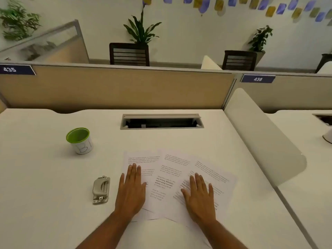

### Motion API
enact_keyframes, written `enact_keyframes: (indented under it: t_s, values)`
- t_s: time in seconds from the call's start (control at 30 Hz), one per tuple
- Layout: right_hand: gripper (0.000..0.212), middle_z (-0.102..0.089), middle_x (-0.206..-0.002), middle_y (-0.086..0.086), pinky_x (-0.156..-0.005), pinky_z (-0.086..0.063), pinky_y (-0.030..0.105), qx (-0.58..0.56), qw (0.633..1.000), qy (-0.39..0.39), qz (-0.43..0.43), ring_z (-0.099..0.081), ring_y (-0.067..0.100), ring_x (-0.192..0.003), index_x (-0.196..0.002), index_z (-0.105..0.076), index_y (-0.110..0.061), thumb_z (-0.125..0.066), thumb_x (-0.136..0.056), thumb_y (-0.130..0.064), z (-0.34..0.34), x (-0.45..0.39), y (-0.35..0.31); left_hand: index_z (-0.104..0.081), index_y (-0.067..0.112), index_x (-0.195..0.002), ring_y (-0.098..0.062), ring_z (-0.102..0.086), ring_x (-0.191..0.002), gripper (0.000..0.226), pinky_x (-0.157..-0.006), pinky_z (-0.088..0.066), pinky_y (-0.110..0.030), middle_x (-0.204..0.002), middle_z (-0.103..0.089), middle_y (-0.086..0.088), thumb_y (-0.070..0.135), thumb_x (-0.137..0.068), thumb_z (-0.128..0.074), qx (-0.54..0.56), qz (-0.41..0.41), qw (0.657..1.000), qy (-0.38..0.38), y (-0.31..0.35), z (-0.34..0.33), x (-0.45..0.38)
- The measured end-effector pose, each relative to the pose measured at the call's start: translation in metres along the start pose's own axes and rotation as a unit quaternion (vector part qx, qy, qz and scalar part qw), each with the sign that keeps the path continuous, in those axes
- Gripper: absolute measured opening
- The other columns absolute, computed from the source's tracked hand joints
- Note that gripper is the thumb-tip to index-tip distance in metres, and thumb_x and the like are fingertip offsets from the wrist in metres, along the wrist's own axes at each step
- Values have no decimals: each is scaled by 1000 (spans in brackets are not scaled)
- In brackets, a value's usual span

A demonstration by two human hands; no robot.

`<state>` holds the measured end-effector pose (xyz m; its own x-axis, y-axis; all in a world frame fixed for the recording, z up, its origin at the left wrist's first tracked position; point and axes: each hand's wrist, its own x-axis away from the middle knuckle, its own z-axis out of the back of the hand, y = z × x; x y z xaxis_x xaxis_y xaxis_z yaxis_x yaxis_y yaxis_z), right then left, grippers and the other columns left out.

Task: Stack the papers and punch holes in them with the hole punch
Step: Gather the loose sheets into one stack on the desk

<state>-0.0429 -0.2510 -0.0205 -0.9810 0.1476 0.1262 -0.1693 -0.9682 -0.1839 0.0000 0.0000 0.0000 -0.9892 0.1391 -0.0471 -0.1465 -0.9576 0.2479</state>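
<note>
Three printed white papers (167,178) lie fanned out and overlapping on the white desk (45,186), straight in front of me. My left hand (132,191) rests flat, palm down, on the leftmost sheet with fingers extended. On the rightmost sheet my right hand (200,198) lies flat in the same way. Neither hand grips anything. A grey metal hole punch (101,190) sits on the desk just left of my left hand, a short gap away from it.
A white cup with a green rim (80,141) stands at the back left of the desk. A cable slot (161,121) opens at the desk's far middle. A beige partition (116,87) closes the back, and a curved white divider (264,141) bounds the right side.
</note>
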Motion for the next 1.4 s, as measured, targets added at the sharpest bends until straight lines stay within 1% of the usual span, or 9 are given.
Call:
enact_keyframes:
  t_s: [0.2, 0.47, 0.57, 0.7, 0.83, 0.97, 1.1, 1.27, 1.4]
  values:
    - [73, -6, -171, 4, -126, -2, 48, -12, 1000, 8, -15, 0, 20, -157, -161, -13, -19, -17, -102, -61, -8, 1, 8, -18, 9, -156, -26, -3, -154, 62, -124, -6, -46, -166, -7, -11, 40, -103, -27, 11, 57, 998, -36, -4, -29, 4]
    - [76, 1, -171, 1, -125, 9, 44, -19, 993, -33, 108, 8, 15, -156, -162, -9, -20, -13, -100, -64, -16, -20, -17, -23, 18, -156, -15, -5, -154, 53, -123, -1, -42, -166, -13, 0, 36, -106, -23, 81, 65, 993, -56, 11, -36, 5]
    - [76, 1, -171, -1, -125, 9, 41, -37, 990, -27, 137, 6, 14, -156, -162, -7, -20, -13, -100, -64, -10, -29, -32, -31, 15, -153, -18, -16, -152, 52, -123, -11, -43, -163, -27, -4, 34, -105, -30, 94, 101, 990, -22, 17, -29, 2]
    - [69, -17, -168, 11, -127, -8, 45, -86, 994, 55, 29, -10, 26, -156, -156, -31, -12, -32, -103, -56, 2, -27, -21, -40, 4, -146, -33, -38, -140, 56, -112, -34, -47, -151, -43, -18, 33, -98, -47, 51, 196, 979, 12, 17, -16, -9]
    - [60, -30, -157, 33, -120, -23, 54, -92, 984, 94, -123, -24, 46, -148, -144, -47, 0, -55, -100, -40, 2, -16, 0, -44, 5, -136, -32, -45, -123, 53, -96, -45, -46, -135, -50, -16, 41, -96, -49, 52, 262, 964, -10, 23, -11, -17]
    - [63, -27, -160, 30, -121, -21, 51, -105, 987, 54, -109, -20, 43, -150, -149, -41, -4, -50, -101, -44, -5, -12, -17, -44, 6, -132, -31, -43, -123, 52, -95, -44, -47, -132, -48, -16, 43, -96, -49, 82, 282, 956, -20, 37, -10, -25]
    - [65, -20, -166, 18, -122, -20, 46, -135, 990, 6, -37, -18, 34, -152, -157, -28, -12, -41, -103, -47, -6, -17, -51, -44, 6, -130, -32, -42, -125, 54, -97, -42, -48, -134, -45, -17, 44, -94, -54, 162, 321, 932, -35, 49, -8, -34]
    - [61, -21, -166, 13, -121, -23, 44, -127, 992, -16, 13, -19, 30, -152, -155, -27, -13, -42, -104, -42, -7, -19, -64, -50, 5, -127, -35, -55, -118, 57, -95, -50, -48, -127, -55, -17, 40, -86, -67, 238, 381, 891, -64, 38, 2, -47]
    - [58, -21, -167, 9, -121, -25, 40, -125, 991, -18, 35, -19, 27, -152, -154, -29, -14, -44, -104, -38, -10, -17, -53, -68, 3, -98, -29, -73, -85, 18, -76, -62, -43, -99, -75, -15, 13, -83, -67, 417, 363, 829, -78, 18, 11, -49]
